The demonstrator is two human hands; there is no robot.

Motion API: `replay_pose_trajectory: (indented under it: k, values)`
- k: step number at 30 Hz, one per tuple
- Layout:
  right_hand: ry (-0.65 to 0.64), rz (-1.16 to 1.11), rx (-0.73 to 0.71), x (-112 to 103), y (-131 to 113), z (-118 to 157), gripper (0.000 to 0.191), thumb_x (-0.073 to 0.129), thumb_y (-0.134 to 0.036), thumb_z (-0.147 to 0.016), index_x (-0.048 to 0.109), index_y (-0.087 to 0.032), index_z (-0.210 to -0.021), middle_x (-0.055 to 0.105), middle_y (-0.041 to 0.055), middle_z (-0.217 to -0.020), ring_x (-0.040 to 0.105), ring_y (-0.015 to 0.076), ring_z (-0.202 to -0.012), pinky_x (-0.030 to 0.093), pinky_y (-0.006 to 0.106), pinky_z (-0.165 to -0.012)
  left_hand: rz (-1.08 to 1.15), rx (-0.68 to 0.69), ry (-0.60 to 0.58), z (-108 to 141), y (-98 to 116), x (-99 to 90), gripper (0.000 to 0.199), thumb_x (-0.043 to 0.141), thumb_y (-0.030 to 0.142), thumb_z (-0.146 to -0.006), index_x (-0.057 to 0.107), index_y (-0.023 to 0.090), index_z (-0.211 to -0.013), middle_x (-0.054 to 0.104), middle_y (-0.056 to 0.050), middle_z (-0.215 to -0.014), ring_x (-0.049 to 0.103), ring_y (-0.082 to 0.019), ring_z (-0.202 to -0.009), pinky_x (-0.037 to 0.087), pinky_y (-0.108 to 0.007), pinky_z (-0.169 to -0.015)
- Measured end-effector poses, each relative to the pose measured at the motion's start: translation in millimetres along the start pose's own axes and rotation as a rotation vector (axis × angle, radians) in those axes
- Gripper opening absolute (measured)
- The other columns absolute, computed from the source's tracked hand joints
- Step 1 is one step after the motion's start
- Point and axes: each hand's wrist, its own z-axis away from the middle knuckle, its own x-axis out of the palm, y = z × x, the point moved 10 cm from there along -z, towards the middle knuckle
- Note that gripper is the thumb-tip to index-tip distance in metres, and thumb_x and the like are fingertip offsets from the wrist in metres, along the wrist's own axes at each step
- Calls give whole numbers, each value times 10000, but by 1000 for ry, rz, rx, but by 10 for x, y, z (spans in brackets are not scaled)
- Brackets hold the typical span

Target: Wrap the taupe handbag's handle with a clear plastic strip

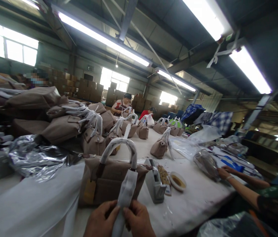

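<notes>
A taupe handbag (pixel 109 184) stands upright on the white table, its raised handle (pixel 119 141) wrapped in white tissue. In front of it, a strip of white wrapping (pixel 127 187) runs down from the handle's right base toward me. My left hand (pixel 102 219) pinches the strip from the left, thumb on top. My right hand (pixel 139 219) pinches it from the right, close beside the left. A grey tape dispenser (pixel 155 182) stands right of the bag. A tan tag (pixel 89 191) hangs on the bag's left side.
A roll of tape (pixel 177 181) lies right of the dispenser. Piled handbags (pixel 62 128) and silver film (pixel 37 154) fill the left. White sheeting (pixel 35 197) covers the near left. At right, another person's hands touch a plastic-wrapped bag (pixel 206 163). More people sit beyond.
</notes>
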Motion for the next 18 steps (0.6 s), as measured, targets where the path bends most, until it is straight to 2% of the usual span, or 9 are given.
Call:
replay_pose_trajectory:
  k: [2,5,12,16,18]
  values:
    - [9,0,-11,-10,7,-8,434,706,-541,-701,706,-120,-804,462,-51,-468,366,70,-398,274,206,-400,59,-57,-64,-17,39,29,353,558,440,-788,760,191,-936,792,-46,-946,720,-249,-932,556,-288,-823]
    - [7,-4,-12,2,22,-11,436,703,-545,-702,710,-116,-776,448,-50,-455,354,67,-389,266,206,-396,91,-70,-118,-10,90,59,342,574,447,-787,758,184,-901,795,-36,-893,723,-245,-881,543,-278,-777]
    - [-73,-34,37,78,145,-51,461,708,-545,-693,709,-116,-864,475,-44,-476,370,68,-388,281,199,-387,79,-90,-92,-14,17,59,320,542,425,-787,742,177,-817,764,-27,-750,696,-225,-765,506,-269,-673]
    - [-88,-43,30,79,207,-107,457,701,-540,-701,708,-115,-869,475,-44,-470,366,66,-381,278,199,-384,60,-50,-111,-85,27,80,319,536,410,-797,749,179,-853,771,-27,-774,700,-227,-786,513,-274,-703]
    - [-79,-55,43,63,261,-123,483,704,-570,-693,705,-123,-875,496,-38,-486,376,67,-383,284,200,-383,72,-46,-160,-114,-49,144,365,528,433,-802,748,164,-915,785,-57,-871,710,-248,-865,530,-298,-775]
